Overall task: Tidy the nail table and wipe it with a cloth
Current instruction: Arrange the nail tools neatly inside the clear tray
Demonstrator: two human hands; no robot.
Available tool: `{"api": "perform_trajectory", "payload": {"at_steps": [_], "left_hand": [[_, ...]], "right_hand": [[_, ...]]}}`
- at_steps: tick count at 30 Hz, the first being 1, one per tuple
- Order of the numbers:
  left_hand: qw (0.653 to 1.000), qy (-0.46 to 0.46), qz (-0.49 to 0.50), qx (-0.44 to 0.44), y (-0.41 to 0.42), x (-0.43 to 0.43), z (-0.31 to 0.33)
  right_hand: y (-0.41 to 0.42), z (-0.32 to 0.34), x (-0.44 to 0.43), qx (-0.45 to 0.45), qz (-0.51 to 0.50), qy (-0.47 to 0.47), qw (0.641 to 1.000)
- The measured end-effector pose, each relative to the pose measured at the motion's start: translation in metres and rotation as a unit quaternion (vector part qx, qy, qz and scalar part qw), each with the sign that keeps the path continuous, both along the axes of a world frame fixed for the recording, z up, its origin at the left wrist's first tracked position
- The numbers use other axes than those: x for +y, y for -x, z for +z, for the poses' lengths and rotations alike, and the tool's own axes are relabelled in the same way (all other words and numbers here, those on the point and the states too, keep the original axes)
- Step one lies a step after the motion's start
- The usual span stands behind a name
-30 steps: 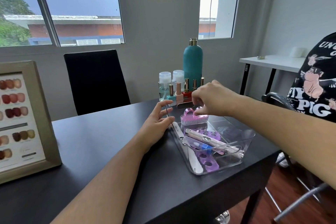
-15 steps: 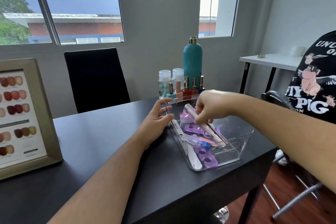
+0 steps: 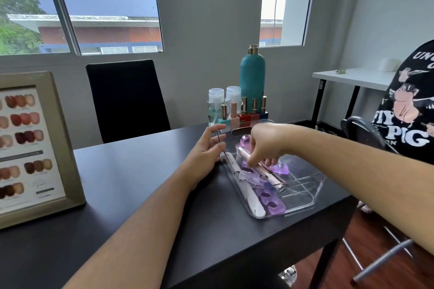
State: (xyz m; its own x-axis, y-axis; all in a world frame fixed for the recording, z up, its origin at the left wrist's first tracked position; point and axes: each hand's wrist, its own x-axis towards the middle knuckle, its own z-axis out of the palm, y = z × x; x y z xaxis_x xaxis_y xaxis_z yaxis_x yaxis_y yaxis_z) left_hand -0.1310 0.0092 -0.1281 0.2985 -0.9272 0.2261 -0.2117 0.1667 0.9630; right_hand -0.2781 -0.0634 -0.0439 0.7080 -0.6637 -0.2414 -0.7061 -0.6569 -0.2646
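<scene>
A clear plastic tray (image 3: 305,197) sits on the black nail table (image 3: 141,183) near its right edge. Inside it lie purple toe separators (image 3: 270,205), a white nail file (image 3: 249,195), a pink brush (image 3: 245,142) and a pink pen-shaped nail tool (image 3: 272,177). My right hand (image 3: 267,145) reaches into the tray from the right, and its fingertips pinch the upper part of the pink tool, which slants down to the tray floor. My left hand (image 3: 206,152) rests on the table with straight fingers touching the tray's left rim. No cloth is in view.
Behind the tray stand a row of nail polish bottles (image 3: 243,116), two clear pump bottles (image 3: 216,105) and a tall teal bottle (image 3: 252,77). A framed colour chart (image 3: 30,148) stands at the left. A black chair (image 3: 126,98) is beyond the table; a person in a black T-shirt (image 3: 408,110) sits at the right.
My right hand left the pink brush, took hold of the pink nail tool and lowered it deeper into the tray. My left hand stayed at the tray's rim.
</scene>
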Motion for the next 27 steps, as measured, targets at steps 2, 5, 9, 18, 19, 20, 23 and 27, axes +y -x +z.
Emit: {"api": "perform_trajectory", "payload": {"at_steps": [2,5,9,18,19,20,23,27], "left_hand": [[1.000,0.000,-0.001,0.000,0.000,0.000,0.000],[1.000,-0.003,-0.001,-0.002,-0.001,-0.001,0.000],[1.000,-0.002,0.004,-0.003,-0.001,-0.001,0.000],[1.000,-0.005,0.005,-0.006,0.000,-0.001,0.001],[1.000,-0.003,0.005,-0.006,0.000,-0.001,0.000],[1.000,-0.002,0.005,-0.005,0.000,-0.001,0.000],[1.000,-0.004,0.007,-0.010,-0.001,-0.001,0.000],[1.000,-0.004,0.015,-0.024,0.000,-0.001,-0.001]], "right_hand": [[0.006,0.003,-0.003,0.001,-0.009,0.009,1.000],[0.008,0.008,-0.007,-0.030,-0.015,0.007,0.999],[0.005,0.006,-0.009,-0.040,-0.008,-0.018,0.999],[0.011,0.008,-0.017,-0.066,-0.030,-0.026,0.997],[0.013,0.009,-0.018,-0.060,-0.032,-0.028,0.997],[0.016,0.009,-0.019,-0.053,-0.033,-0.036,0.997],[0.024,0.006,-0.020,-0.010,-0.025,-0.044,0.999],[0.026,-0.002,-0.017,0.004,-0.011,-0.027,1.000]]}}
